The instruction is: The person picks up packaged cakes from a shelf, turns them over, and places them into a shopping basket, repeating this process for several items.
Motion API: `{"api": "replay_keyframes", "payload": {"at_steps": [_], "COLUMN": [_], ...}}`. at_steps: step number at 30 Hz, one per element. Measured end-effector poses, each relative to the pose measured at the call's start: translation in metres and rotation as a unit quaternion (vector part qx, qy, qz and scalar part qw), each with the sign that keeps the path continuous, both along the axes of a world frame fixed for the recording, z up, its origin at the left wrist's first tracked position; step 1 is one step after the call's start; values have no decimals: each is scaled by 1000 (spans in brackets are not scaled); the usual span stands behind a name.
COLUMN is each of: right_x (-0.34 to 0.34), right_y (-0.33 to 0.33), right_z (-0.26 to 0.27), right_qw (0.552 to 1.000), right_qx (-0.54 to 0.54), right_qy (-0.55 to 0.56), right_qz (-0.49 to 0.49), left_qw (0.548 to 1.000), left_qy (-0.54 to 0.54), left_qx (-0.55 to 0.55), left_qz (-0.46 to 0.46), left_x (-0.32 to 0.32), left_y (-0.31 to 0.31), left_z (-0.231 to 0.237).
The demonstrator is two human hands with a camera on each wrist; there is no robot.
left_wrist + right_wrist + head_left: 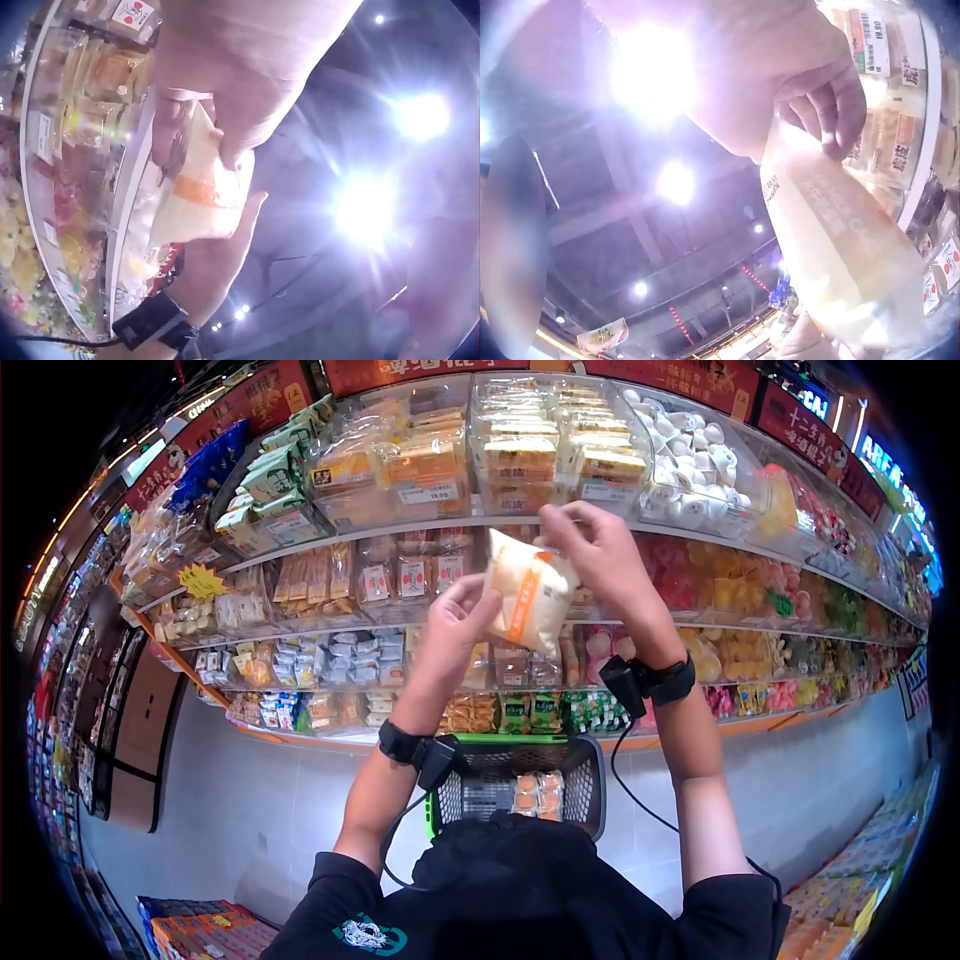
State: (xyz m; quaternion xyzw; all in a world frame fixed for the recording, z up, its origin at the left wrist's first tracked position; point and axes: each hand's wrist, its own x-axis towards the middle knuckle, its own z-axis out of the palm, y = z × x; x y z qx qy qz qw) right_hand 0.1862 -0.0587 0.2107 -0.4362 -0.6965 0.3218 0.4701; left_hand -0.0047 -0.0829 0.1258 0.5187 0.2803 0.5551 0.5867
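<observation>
Packet (pixel 532 598) gripped two-handed
Left hand (pixel 455 625) and right hand (pixel 603 560) pinch its edges, fingers curled; use light pressure to avoid crushing.

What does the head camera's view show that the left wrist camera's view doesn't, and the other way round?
Only the head view shows the dark mesh basket with a green edge, the clear-wrapped packs inside it, and the person's black top.
Only the left wrist view shows the big, glaring white ceiling lamps.
Both show the cream packet with an orange band, the left hand and right hand gripping it, and white-edged store shelves.
</observation>
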Motion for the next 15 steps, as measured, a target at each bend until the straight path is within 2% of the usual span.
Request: {"api": "replay_keyframes", "payload": {"at_steps": [3,5,6,8,11,12,14,15], "right_x": [2,-2,-9,-20,-23,-24,-26,-27], "right_y": [1,-2,-8,-13,1,2,1,-2], "right_z": [-16,-33,-33,-35,-53,-56,-60,-63], "right_qw": [987,982,976,976,987,989,986,987], "right_qx": [-92,-122,-100,-95,-50,-20,35,52], "right_qy": [111,107,122,145,146,147,144,109], "right_qz": [68,95,149,129,47,6,-76,-110], "left_qw": [992,993,993,993,988,974,912,873], "left_qy": [-112,-83,-67,-30,63,113,205,283], "left_qx": [-28,-7,2,-2,-36,40,185,262], "left_qz": [55,86,99,113,136,194,303,298], "left_x": [6,6,7,11,6,8,12,11], "left_y": [7,11,13,8,12,10,0,-4], "left_z": [-1,-6,-8,-4,-5,-5,-6,-5]}}
